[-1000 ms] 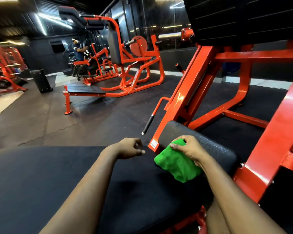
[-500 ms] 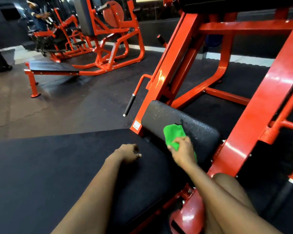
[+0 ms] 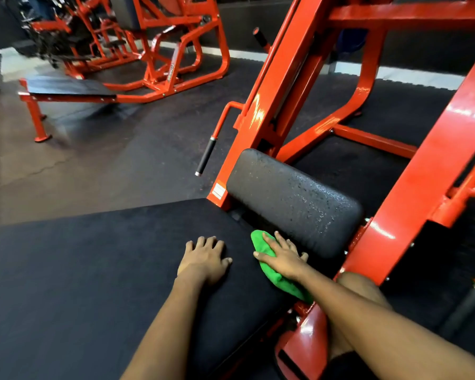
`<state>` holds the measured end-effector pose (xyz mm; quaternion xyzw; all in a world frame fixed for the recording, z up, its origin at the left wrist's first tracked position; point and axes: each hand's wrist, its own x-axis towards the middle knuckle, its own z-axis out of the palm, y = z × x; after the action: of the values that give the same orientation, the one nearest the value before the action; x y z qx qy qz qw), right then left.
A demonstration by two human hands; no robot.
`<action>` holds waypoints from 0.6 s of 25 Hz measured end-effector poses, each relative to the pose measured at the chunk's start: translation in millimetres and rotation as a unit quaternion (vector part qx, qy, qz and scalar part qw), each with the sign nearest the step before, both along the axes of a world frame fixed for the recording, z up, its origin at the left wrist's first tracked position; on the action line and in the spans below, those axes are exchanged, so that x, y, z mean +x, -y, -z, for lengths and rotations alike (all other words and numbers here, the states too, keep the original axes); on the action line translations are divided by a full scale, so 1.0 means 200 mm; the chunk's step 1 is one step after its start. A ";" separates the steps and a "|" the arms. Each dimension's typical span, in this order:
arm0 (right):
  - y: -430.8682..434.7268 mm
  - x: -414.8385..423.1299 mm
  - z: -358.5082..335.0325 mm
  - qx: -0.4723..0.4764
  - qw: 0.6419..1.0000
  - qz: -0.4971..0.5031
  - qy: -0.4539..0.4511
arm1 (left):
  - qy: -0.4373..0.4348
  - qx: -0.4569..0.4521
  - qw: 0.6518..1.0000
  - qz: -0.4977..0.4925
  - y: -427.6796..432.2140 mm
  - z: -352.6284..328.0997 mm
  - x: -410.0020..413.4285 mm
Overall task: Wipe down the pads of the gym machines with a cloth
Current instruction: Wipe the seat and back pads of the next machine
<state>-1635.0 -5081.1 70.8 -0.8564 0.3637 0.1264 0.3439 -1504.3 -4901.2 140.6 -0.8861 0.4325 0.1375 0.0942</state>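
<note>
the person is wiping where the two pads meet. the right hand [image 3: 284,256] is pressing the green cloth [image 3: 279,282] flat under straight, spread fingers [image 3: 280,239], so the cloth is lying beneath the palm, against the foot of the small upright pad [image 3: 294,201]. the left hand [image 3: 205,260], just beside, is resting flat and loose on the big seat pad [image 3: 80,283]. droplets [image 3: 313,204] are glistening beyond the fingertips, so the next stroke is probably calling for an upward push across that face.

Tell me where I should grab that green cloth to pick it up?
Pinch the green cloth at its thick bunched edge showing left of the right hand, coming from above over the big flat pad. The small raised pad blocks the far side, and the hand covers its middle.
</note>
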 end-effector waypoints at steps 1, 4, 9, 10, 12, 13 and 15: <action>0.01 0.02 0.02 0.015 1.000 -0.015 0.011 | 0.005 -0.003 1.000 0.000 0.00 0.01 0.00; 0.06 0.06 0.05 0.047 0.999 0.012 0.021 | 0.013 -0.010 1.000 -0.005 0.01 0.02 0.01; 0.25 -0.04 0.44 0.196 0.965 0.170 0.046 | 0.035 -0.014 0.999 -0.015 0.09 0.03 0.09; 0.29 -0.05 0.54 0.236 0.951 0.191 0.051 | 0.043 -0.018 0.999 -0.021 0.12 0.03 0.13; 0.32 -0.05 0.62 0.268 0.941 0.200 0.059 | 0.063 -0.017 0.997 -0.037 0.16 0.05 0.25; 0.30 -0.04 0.54 0.251 0.947 0.196 0.051 | 0.072 -0.010 0.996 -0.046 0.17 0.07 0.31; 0.28 0.04 0.42 0.201 0.965 0.164 0.029 | 0.075 0.002 0.995 -0.069 0.19 0.10 0.42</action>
<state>-1627.0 -5137.3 -12.3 -0.7019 0.4557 0.1137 0.5354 -1419.4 -4939.1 120.2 -0.9215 0.3618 0.0772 0.1182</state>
